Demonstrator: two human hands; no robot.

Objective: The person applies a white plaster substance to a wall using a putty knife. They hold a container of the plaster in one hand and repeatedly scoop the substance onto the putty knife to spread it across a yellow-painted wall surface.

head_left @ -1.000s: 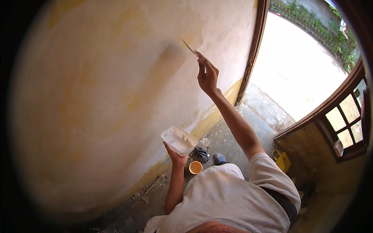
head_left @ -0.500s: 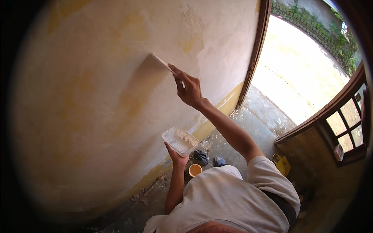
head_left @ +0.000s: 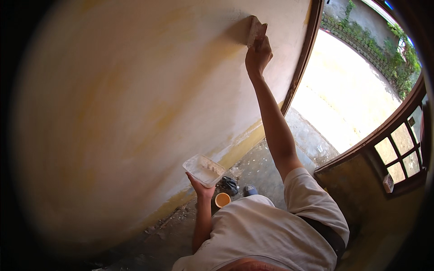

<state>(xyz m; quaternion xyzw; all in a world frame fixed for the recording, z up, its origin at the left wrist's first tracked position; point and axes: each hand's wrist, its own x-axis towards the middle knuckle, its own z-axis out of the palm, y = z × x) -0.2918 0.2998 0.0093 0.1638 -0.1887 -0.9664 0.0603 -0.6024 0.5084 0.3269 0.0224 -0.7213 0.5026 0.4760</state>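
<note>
My right arm reaches up and forward, and my right hand (head_left: 259,58) is closed round a putty knife (head_left: 254,31). Its broad, whitish-smeared blade is at the wall (head_left: 135,117), near the door frame; whether the edge touches cannot be told. Patchy white filler covers the wall, with yellow paint showing through. Lower down, my left hand (head_left: 201,189) grips a clear rectangular plastic tub (head_left: 204,181) from below and the side. White paste (head_left: 205,172) lies inside it, and smears coat its walls. The fingers under the tub are partly hidden.
A brown door frame (head_left: 304,63) borders a bright doorway on the right. On the floor (head_left: 253,165) are an orange-coloured round container (head_left: 223,200), a black plastic bag (head_left: 228,184) and scattered debris. My shod foot (head_left: 250,190) shows beside them. A paned window (head_left: 400,151) stands at far right.
My right hand has swept the putty knife up and to the right along the wall, turning the blade more upright. The tub in my left hand has shifted slightly left and down.
</note>
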